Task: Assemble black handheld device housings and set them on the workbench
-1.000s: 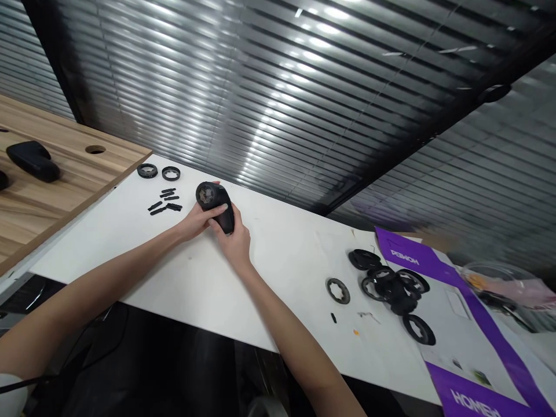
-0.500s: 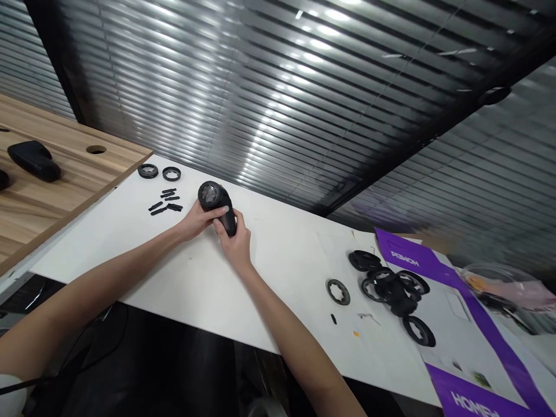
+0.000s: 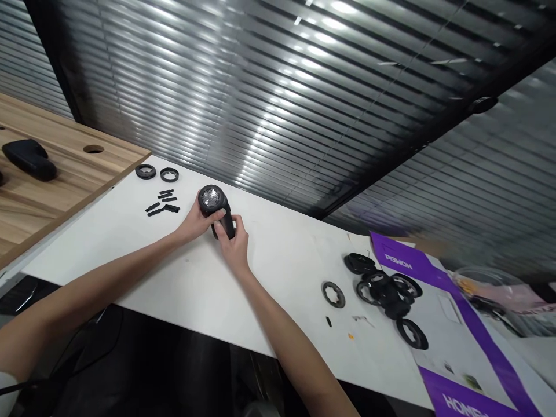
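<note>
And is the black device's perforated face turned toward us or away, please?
Toward us: the perforated face of the black device shows, with left hand and right hand gripping it.

Black device point(image 3: 222, 203), white tabletop point(image 3: 278, 249), wood-grained desk point(image 3: 78, 188)

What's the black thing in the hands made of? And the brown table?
The black handheld device: probably matte plastic, since it looks dull. Its round face: seemingly metal, because it shines silvery and has little holes. The brown tabletop: smooth-looking wood or wood-look laminate, with streaky grain.
</note>
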